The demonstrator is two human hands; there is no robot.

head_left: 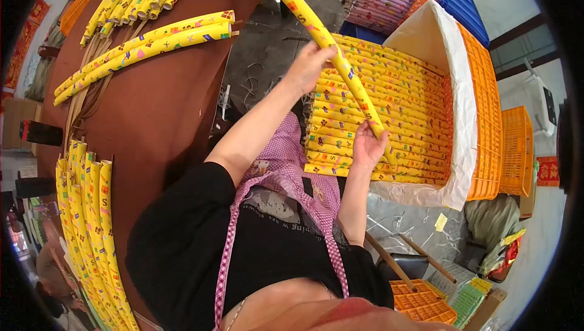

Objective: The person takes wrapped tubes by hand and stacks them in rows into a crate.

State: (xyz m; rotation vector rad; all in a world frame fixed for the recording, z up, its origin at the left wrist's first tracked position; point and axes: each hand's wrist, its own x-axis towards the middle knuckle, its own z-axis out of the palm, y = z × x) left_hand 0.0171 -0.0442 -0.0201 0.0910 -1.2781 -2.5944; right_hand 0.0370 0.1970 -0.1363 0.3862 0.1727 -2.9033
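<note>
A long yellow patterned roll [298,12] slants from the top edge down over a crate of similar rolls. My left hand [311,66] is closed round its middle part. Lower down, my right hand [369,144] has its fingers closed on the roll near its lower end, palm partly showing. Under and beyond the roll, many yellow rolls [407,124] lie side by side in the crate, which has a white liner [465,142].
On the brown table [164,88] at the left lie two loose yellow rolls [152,48], a bundle at the top and another bundle [91,209] below. Orange crates [516,148] stand at the right. A chair and baskets are at the lower right. Part of a person shows at the lower left.
</note>
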